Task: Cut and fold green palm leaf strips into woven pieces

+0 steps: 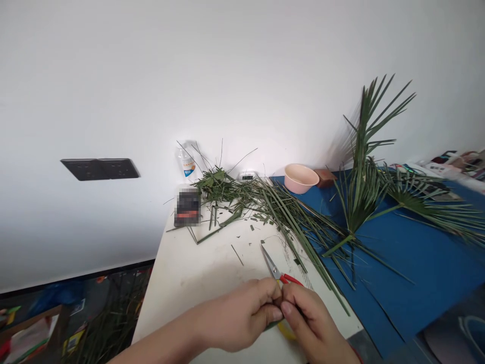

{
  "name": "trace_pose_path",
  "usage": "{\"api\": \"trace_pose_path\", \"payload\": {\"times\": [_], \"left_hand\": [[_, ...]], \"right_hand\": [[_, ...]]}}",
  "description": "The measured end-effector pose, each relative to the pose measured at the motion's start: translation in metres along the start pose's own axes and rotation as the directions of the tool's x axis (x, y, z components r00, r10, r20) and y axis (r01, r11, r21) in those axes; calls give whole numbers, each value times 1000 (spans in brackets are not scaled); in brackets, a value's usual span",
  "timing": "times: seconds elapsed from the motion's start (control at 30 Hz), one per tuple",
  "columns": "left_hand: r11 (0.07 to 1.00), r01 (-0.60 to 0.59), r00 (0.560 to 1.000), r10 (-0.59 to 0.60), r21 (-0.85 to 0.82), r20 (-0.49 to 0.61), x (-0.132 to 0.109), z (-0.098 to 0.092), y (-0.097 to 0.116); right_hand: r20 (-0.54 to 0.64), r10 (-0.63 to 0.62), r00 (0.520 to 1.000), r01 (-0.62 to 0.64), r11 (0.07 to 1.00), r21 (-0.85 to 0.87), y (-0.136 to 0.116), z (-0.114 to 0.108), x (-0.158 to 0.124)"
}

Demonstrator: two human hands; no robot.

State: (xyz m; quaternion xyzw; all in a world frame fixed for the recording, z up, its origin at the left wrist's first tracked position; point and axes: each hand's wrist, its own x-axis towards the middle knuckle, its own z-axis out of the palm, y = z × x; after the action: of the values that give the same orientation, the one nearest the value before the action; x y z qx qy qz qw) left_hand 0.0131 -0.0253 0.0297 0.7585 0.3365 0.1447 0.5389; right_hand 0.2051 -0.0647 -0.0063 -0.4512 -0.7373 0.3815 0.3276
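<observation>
**Nothing Here We Can Read**

We make out no legible word or number anywhere. The plastic bottle (185,164) by the wall carries a white label with blue and orange patches, but its print is too small for us. The black box (187,207) in front of it is pixelated over, so whatever stands on it stays hidden. The small white device (247,177) behind the leaves shows a dark display, and we cannot tell its characters. The papers (447,167) at the far right and the printed packaging (32,333) low on the left show colours and small print, too blurred to read.
</observation>
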Motion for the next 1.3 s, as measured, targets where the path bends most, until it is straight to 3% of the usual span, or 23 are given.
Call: {"api": "trace_pose_path", "payload": {"times": [0.2,0.33,0.5,0.63,0.8,0.93,1.03,1.13,1.3], "left_hand": [[986,-86,996,91,-146,27,-5,-1,7],[968,-45,999,48,-248,7,0,-4,2],[983,-76,997,81,-165,21,-4,-11,1],[983,-154,988,155,-101,4,-9,-13,4],[988,-97,994,90,-120,-61,-7,-18,3],[982,-60,981,90,180,-169,-9,-31,-6],[895,75,946,75,439,-315,-10,-44,-27],[747,326,861,19,579,-509,-10,-59,-54],[662,512,743,-21,548,-669,-11,-79,-87]], "right_hand": [[-83,10,997,5,985,172,-3,10,-5],[-116,16,993,16,963,271,-1,11,1],[-30,-14,999,22,959,284,-1,5,3],[-51,53,997,-27,910,414,4,16,2],[-4,161,987,-133,826,547,10,24,17],[63,144,987,-156,947,282,3,11,39],[74,112,991,-111,994,-16,-1,3,56],[50,72,996,-56,959,-277,4,2,79],[51,3,999,31,767,-641,23,12,136]]}}
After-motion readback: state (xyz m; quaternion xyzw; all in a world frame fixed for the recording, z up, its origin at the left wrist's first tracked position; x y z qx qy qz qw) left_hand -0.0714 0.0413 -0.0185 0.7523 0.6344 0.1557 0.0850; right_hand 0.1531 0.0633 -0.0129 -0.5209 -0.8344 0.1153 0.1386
